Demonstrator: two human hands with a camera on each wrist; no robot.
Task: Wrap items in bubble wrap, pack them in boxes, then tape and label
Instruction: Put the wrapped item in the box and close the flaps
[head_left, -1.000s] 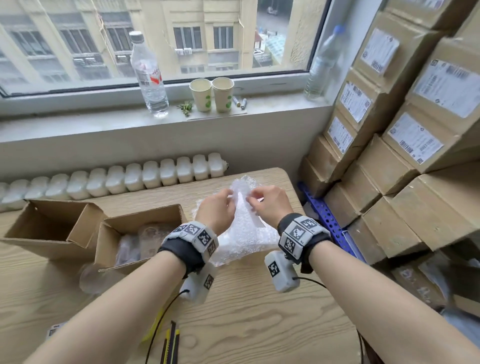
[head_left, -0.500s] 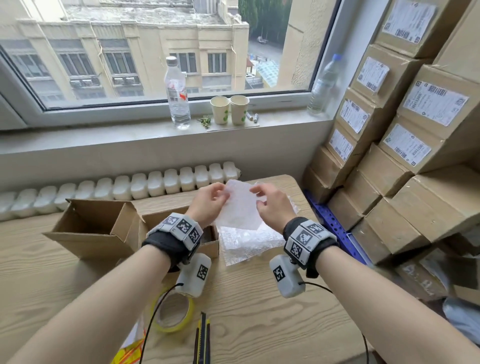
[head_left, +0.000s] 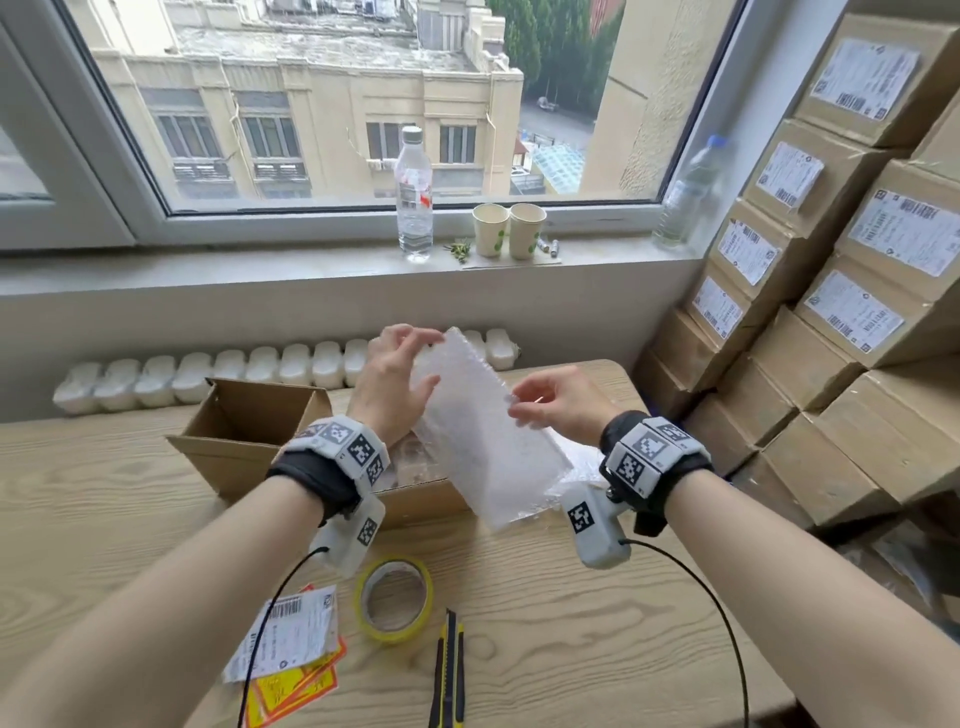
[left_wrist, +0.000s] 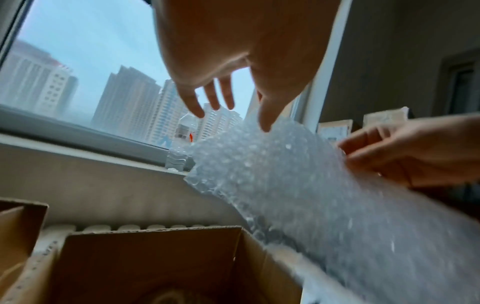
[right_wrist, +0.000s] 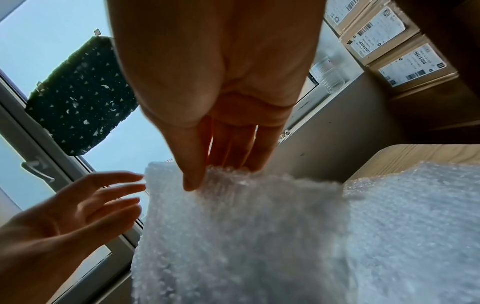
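Observation:
A sheet of bubble wrap hangs slanted in the air above the table, over the open cardboard box that holds wrapped items. My right hand pinches the sheet's right edge between thumb and fingers; the right wrist view shows the pinch on the bubble wrap. My left hand is beside the sheet's top left corner with fingers spread and straight. In the left wrist view the left hand has only its thumb tip at the bubble wrap.
An empty open box stands left of the first. A yellow tape roll, a utility knife and labels lie near the table's front. More bubble wrap lies at right. Stacked labelled boxes fill the right side.
Both hands raised the sheet off the pile and higher above the box. The left hand has released its pinch and spread its fingers; the right hand still holds the edge.

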